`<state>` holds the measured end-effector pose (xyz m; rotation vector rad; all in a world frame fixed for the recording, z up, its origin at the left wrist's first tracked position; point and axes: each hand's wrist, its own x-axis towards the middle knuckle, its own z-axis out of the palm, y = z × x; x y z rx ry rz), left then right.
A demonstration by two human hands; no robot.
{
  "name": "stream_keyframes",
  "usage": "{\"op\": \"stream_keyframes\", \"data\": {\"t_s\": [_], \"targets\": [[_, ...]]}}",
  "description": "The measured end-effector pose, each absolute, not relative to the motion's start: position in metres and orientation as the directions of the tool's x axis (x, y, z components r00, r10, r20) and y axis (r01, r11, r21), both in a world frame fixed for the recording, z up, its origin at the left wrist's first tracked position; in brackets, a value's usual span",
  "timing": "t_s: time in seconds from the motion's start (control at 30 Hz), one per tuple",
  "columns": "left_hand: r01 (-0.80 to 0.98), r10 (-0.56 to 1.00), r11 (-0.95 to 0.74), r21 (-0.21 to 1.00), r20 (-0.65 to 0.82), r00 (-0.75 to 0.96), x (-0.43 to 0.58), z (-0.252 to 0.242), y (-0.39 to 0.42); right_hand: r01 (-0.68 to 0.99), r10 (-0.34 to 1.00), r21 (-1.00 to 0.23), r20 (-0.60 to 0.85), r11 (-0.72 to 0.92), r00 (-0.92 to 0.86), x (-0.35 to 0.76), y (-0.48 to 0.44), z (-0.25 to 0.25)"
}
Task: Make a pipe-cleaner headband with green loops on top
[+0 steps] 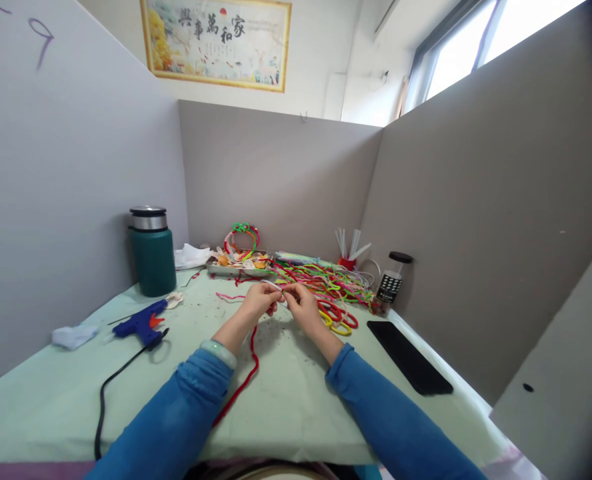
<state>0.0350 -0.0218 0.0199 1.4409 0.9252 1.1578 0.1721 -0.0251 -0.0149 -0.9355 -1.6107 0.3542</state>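
Observation:
My left hand (261, 301) and my right hand (300, 305) meet over the middle of the table, fingertips pinched close together. Between them runs a thin white band (271, 284), gripped from both sides; most of it is hidden by the fingers. A red fuzzy cord (254, 357) trails from beneath my left hand down towards my left forearm; whether the fingers grip its upper end I cannot tell. Just right of my right hand lie looped red cords (350, 321) and yellow loops (343, 330). A short pink cord (229, 296) rests left of my left hand.
A blue glue gun (141, 325) with a black cable lies left, near a green flask (153, 260). Behind are a metal tray (236, 271) of small pieces, a decorated headband (226, 243) and heaped coloured cords (333, 280). A black phone-like slab (409, 357) and jar (390, 287) stand right.

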Motion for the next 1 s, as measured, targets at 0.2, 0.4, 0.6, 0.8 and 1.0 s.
{"op": "stream_keyframes", "data": {"t_s": [0.2, 0.4, 0.6, 0.8, 1.0], "targets": [[0.179, 0.972, -0.140, 0.974, 0.101, 0.213, 0.032, 0.021, -0.021, 0.382, 0.747, -0.684, 0.664, 0.621, -0.026, 0.171, -0.026, -0.016], [0.269, 0.989, -0.090, 0.959, 0.055, 0.136, 0.032, 0.020, -0.018, 0.388, 0.771, -0.694, 0.633, 0.606, -0.070, 0.172, -0.026, -0.015], [0.359, 0.980, -0.107, 0.927, 0.038, 0.195, 0.028, 0.026, -0.018, 0.415, 0.777, -0.686, 0.624, 0.597, -0.085, 0.173, -0.026, -0.014], [0.332, 0.949, -0.133, 0.934, 0.024, 0.314, 0.022, 0.030, -0.020, 0.433, 0.770, -0.679, 0.635, 0.593, -0.061, 0.174, -0.024, -0.014], [0.309, 0.924, -0.186, 0.933, 0.060, 0.377, 0.019, 0.025, -0.016, 0.406, 0.770, -0.693, 0.637, 0.596, -0.043, 0.174, -0.023, -0.015]]}}
